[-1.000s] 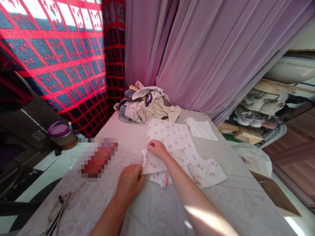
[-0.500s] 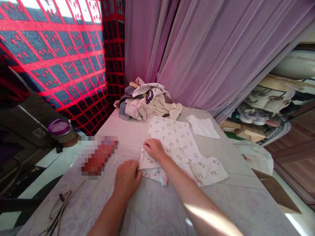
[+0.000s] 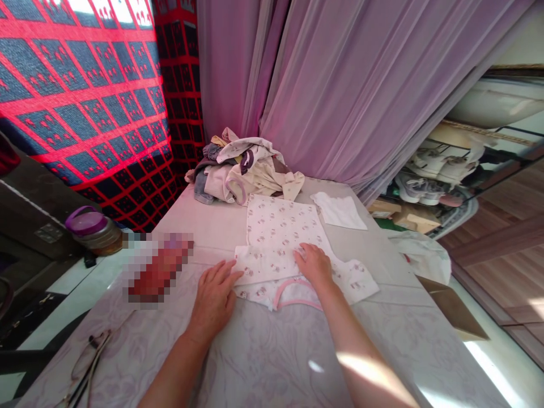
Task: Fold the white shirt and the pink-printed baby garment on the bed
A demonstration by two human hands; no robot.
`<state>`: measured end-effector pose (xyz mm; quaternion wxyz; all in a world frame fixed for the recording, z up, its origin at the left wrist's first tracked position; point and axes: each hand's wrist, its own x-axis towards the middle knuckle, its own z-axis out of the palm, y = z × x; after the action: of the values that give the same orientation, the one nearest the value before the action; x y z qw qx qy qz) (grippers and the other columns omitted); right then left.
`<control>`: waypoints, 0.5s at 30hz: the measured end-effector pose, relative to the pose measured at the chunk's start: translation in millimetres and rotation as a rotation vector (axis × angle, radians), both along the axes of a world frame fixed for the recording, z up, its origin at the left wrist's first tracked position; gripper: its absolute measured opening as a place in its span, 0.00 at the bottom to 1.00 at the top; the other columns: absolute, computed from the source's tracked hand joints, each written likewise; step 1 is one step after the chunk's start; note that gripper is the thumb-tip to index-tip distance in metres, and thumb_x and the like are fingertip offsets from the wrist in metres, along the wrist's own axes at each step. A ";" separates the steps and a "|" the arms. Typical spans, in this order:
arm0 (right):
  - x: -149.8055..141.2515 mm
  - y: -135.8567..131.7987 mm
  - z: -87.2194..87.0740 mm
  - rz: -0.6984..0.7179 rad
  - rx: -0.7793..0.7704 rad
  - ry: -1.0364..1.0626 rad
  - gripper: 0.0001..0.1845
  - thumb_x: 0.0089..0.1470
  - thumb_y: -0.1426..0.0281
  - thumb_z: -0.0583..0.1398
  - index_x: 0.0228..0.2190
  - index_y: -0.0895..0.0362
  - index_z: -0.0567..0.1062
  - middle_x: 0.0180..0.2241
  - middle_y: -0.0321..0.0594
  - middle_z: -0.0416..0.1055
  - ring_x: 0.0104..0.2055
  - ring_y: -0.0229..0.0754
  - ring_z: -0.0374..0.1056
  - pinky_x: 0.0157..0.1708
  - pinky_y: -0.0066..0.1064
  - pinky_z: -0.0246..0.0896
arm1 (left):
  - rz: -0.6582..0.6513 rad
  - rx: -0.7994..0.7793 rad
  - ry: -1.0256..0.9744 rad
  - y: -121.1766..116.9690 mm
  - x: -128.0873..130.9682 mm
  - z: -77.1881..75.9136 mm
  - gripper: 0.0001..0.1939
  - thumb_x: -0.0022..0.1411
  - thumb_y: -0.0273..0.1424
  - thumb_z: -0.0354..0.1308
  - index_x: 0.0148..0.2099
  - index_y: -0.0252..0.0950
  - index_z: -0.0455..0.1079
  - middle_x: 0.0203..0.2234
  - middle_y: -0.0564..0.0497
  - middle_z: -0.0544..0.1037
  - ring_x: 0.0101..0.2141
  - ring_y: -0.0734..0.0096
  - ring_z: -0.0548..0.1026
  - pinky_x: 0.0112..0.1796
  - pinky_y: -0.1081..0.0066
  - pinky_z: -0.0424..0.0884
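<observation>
A small white printed shirt (image 3: pixel 283 221) with a pink-trimmed neckline lies on the table (image 3: pixel 263 351). Its left sleeve is folded across the body, while the sleeve on the right lies spread out. My left hand (image 3: pixel 215 292) rests at the left end of the folded sleeve, fingers stretched and apart. Across the middle, my right hand (image 3: pixel 314 263) lies on the fabric with its fingers spread, touching the fold. Neither hand grips the cloth.
A heap of clothes (image 3: pixel 242 170) sits at the table's far end. A folded white cloth (image 3: pixel 340 211) lies at the right. Eyeglasses (image 3: pixel 87 362) and a blurred red item (image 3: pixel 155 275) are on the left. A purple-lidded jar (image 3: pixel 93 226) stands beyond the left edge.
My right hand has moved right along the folded sleeve, and its fingers have spread. My left hand has opened out from a closed pose. The pink neckline now shows.
</observation>
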<state>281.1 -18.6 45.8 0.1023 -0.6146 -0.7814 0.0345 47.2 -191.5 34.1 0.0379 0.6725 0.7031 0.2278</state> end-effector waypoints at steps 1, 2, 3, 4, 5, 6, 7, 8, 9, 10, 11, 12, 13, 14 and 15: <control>7.0 -0.8 0.3 -0.018 -0.003 -0.032 0.20 0.57 0.59 0.56 0.47 0.56 0.74 0.45 0.50 0.73 0.47 0.50 0.67 0.46 0.39 0.58 | -0.046 0.000 0.010 0.4 0.5 -1.9 0.23 0.58 0.25 0.50 0.54 0.45 0.69 0.58 0.49 0.69 0.60 0.54 0.61 0.57 0.50 0.54; 11.5 -1.4 1.0 -0.024 -0.017 -0.046 0.20 0.56 0.59 0.57 0.46 0.56 0.75 0.44 0.50 0.73 0.46 0.50 0.67 0.45 0.39 0.58 | -0.077 -0.012 0.015 1.0 1.0 -3.4 0.22 0.60 0.27 0.50 0.55 0.45 0.68 0.59 0.50 0.68 0.61 0.53 0.59 0.59 0.48 0.51; 14.1 -1.6 2.0 -0.027 -0.047 -0.042 0.19 0.55 0.59 0.58 0.45 0.55 0.75 0.43 0.48 0.73 0.45 0.49 0.68 0.44 0.37 0.58 | -0.090 -0.029 0.015 1.6 1.4 -4.8 0.21 0.61 0.29 0.50 0.56 0.45 0.68 0.58 0.50 0.69 0.61 0.53 0.59 0.59 0.45 0.49; 15.2 -1.2 3.3 -0.031 -0.089 -0.021 0.17 0.55 0.60 0.58 0.43 0.54 0.76 0.40 0.45 0.74 0.43 0.48 0.68 0.42 0.36 0.58 | -0.087 -0.044 0.009 2.2 1.6 -5.8 0.20 0.62 0.31 0.50 0.56 0.45 0.68 0.58 0.49 0.70 0.61 0.52 0.59 0.59 0.44 0.49; 15.5 -0.4 4.5 -0.036 -0.132 0.015 0.15 0.54 0.61 0.58 0.42 0.53 0.76 0.38 0.42 0.75 0.41 0.46 0.69 0.40 0.34 0.58 | -0.075 -0.055 0.000 2.8 1.5 -6.6 0.18 0.63 0.32 0.50 0.54 0.45 0.69 0.57 0.49 0.70 0.61 0.52 0.59 0.59 0.43 0.48; 15.8 0.7 5.5 -0.044 -0.162 0.064 0.13 0.54 0.63 0.58 0.41 0.52 0.76 0.35 0.39 0.75 0.38 0.44 0.69 0.38 0.32 0.58 | -0.064 -0.062 -0.010 3.3 1.3 -7.3 0.17 0.63 0.33 0.50 0.53 0.45 0.70 0.57 0.49 0.71 0.61 0.53 0.60 0.59 0.43 0.49; 16.4 1.8 6.0 -0.056 -0.174 0.117 0.13 0.54 0.64 0.58 0.42 0.51 0.76 0.33 0.37 0.75 0.36 0.42 0.69 0.37 0.31 0.58 | -0.055 -0.066 -0.021 3.6 0.9 -7.7 0.16 0.63 0.32 0.50 0.51 0.45 0.71 0.57 0.49 0.71 0.61 0.53 0.60 0.59 0.43 0.49; 17.5 2.9 5.9 -0.067 -0.168 0.164 0.14 0.55 0.64 0.57 0.43 0.50 0.75 0.32 0.35 0.75 0.35 0.41 0.69 0.36 0.30 0.58 | -0.047 -0.068 -0.031 3.6 0.4 -8.0 0.15 0.63 0.32 0.50 0.49 0.44 0.72 0.56 0.49 0.71 0.61 0.54 0.60 0.59 0.44 0.50; 19.3 3.5 5.0 -0.074 -0.150 0.196 0.15 0.55 0.65 0.57 0.45 0.50 0.74 0.32 0.35 0.74 0.35 0.41 0.69 0.35 0.30 0.58 | -0.042 -0.071 -0.039 3.4 -0.1 -8.2 0.14 0.63 0.32 0.50 0.48 0.44 0.72 0.56 0.49 0.71 0.61 0.54 0.60 0.59 0.44 0.51; 21.5 3.6 3.5 -0.075 -0.126 0.209 0.17 0.55 0.66 0.57 0.46 0.50 0.73 0.34 0.35 0.75 0.36 0.41 0.69 0.36 0.30 0.58 | -0.035 -0.071 -0.045 3.0 -0.6 -8.3 0.13 0.63 0.32 0.50 0.47 0.43 0.72 0.56 0.49 0.71 0.61 0.55 0.60 0.59 0.44 0.51; 23.8 2.8 1.6 -0.066 -0.097 0.205 0.18 0.54 0.68 0.57 0.47 0.51 0.73 0.36 0.37 0.75 0.38 0.41 0.69 0.38 0.31 0.59 | -0.027 -0.068 -0.048 2.3 -1.1 -8.3 0.12 0.63 0.33 0.50 0.45 0.43 0.73 0.56 0.48 0.72 0.61 0.55 0.61 0.59 0.45 0.52; 25.8 1.2 -0.5 -0.047 -0.063 0.195 0.19 0.54 0.69 0.57 0.48 0.51 0.73 0.39 0.39 0.74 0.40 0.42 0.69 0.41 0.32 0.59 | -0.016 -0.063 -0.047 1.7 -1.6 -8.1 0.11 0.63 0.33 0.50 0.44 0.43 0.73 0.56 0.48 0.72 0.61 0.55 0.61 0.59 0.45 0.53; 27.0 -1.5 -2.5 -0.020 -0.023 0.187 0.19 0.54 0.70 0.56 0.48 0.52 0.73 0.43 0.42 0.74 0.44 0.44 0.68 0.44 0.33 0.59 | -0.002 -0.054 -0.044 1.5 -1.9 -7.5 0.11 0.63 0.33 0.49 0.42 0.42 0.73 0.56 0.48 0.72 0.61 0.54 0.61 0.58 0.45 0.53; 26.9 -5.1 -4.1 0.010 0.021 0.188 0.19 0.54 0.70 0.56 0.48 0.53 0.73 0.47 0.44 0.72 0.47 0.45 0.67 0.48 0.35 0.58 | 0.013 -0.044 -0.037 1.9 -2.0 -6.6 0.12 0.64 0.34 0.49 0.41 0.42 0.73 0.56 0.48 0.72 0.61 0.54 0.61 0.58 0.45 0.54; 25.2 -9.6 -5.0 0.042 0.061 0.202 0.20 0.55 0.70 0.55 0.49 0.53 0.73 0.50 0.45 0.70 0.51 0.46 0.66 0.51 0.37 0.57 | 0.026 -0.032 -0.030 3.5 -1.5 -5.2 0.13 0.65 0.34 0.47 0.41 0.42 0.73 0.56 0.47 0.72 0.61 0.54 0.62 0.58 0.45 0.54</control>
<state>306.3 -28.2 40.8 0.1981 -0.5883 -0.7805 0.0746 45.7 -188.0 28.9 0.0563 0.6592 0.7147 0.2269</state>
